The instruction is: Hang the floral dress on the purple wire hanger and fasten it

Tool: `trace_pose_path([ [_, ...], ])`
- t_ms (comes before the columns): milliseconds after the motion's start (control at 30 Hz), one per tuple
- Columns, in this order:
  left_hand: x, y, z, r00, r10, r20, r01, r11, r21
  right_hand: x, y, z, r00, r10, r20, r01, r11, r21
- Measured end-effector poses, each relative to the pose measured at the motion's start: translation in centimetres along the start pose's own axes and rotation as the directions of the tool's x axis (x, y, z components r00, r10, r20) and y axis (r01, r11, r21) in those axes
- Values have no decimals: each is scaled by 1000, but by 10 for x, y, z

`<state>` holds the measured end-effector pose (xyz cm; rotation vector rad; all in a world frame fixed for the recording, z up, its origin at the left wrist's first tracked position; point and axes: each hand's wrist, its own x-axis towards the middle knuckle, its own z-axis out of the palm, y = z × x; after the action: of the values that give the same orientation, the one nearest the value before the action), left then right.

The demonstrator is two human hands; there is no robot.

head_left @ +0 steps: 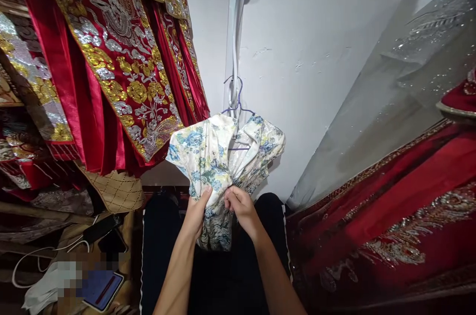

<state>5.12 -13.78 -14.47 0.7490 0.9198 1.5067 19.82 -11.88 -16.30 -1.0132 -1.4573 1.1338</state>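
In front of me a short-sleeved floral dress (pixel 215 156), white with blue and green flowers, hangs on a thin purple hanger (pixel 240 101). The hanger's hook catches on a pale strap (pixel 234 57) against the wall. My left hand (pixel 200 206) grips the dress at its left side near the waist, thumb on the front of the cloth. At the waist's right side, the fingers of my right hand (pixel 238 203) pinch the fabric close to where the neckline crosses. The lower part of the dress falls between my knees, partly hidden by my hands.
Red garments with gold and silver embroidery (pixel 126 57) hang at the left. A sheer sparkly fabric (pixel 372 106) and a red beaded garment (pixel 409 206) are at the right. A tablet-like device (pixel 107 292), white cables (pixel 37 250) and a black phone (pixel 113 243) lie at lower left.
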Motion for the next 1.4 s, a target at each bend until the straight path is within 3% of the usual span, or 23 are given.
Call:
trace_pose_path([
  [167, 3, 0, -8, 999, 4, -46, -2, 999, 53, -2, -3, -2, 995, 44, -92, -45, 999, -8],
  [233, 9, -7, -14, 982, 143, -123, -124, 981, 152, -3, -5, -9, 989, 20, -145, -28, 998, -49],
  [267, 11, -12, -16, 945, 266, -192, -217, 946, 243, -4, -6, -12, 986, 13, -167, -25, 997, -69],
  [333, 12, -23, -19, 798, 528, -291, -354, 801, 483, -7, -8, -15, 982, 24, -185, -42, 994, -96],
  [367, 11, -29, -19, 743, 611, -271, -379, 719, 583, -8, -9, -15, 983, 40, -178, -58, 994, -95],
  [400, 9, -34, -17, 740, 642, -199, -396, 656, 643, -10, -10, -13, 985, 60, -163, -75, 994, -83],
  [433, 6, -38, -14, 777, 623, -87, -422, 619, 663, -11, -10, -11, 986, 80, -144, -90, 994, -61],
  [500, -1, -45, -4, 852, 499, 158, -481, 626, 614, -14, -11, -7, 989, 104, -104, -106, 994, -7],
  [567, -7, -49, 7, 872, 397, 286, -489, 674, 554, -15, -13, -6, 991, 115, -68, -114, 993, 21],
  [733, -13, -50, 22, 876, 387, 289, -482, 678, 555, -20, -19, -15, 987, 157, 33, -157, 988, 7],
  [900, -15, -52, 22, 849, 397, 349, -528, 598, 603, -9, -35, -29, 984, 150, -91, -135, 979, 152],
  [1000, -17, -60, 21, 852, 373, 367, -522, 566, 638, 24, -65, -40, 974, 110, -197, -58, 965, 254],
  [1200, -14, -69, 13, 860, 276, 429, -509, 520, 686, 89, -140, -50, 953, -75, -293, 168, 937, 308],
  [1300, -4, -50, 17, 834, 232, 501, -542, 511, 667, 89, -149, -46, 952, -171, -254, 234, 942, 242],
  [1400, 11, -7, 38, 778, 287, 559, -611, 550, 569, 76, -144, -44, 952, -223, -209, 259, 951, 167],
])
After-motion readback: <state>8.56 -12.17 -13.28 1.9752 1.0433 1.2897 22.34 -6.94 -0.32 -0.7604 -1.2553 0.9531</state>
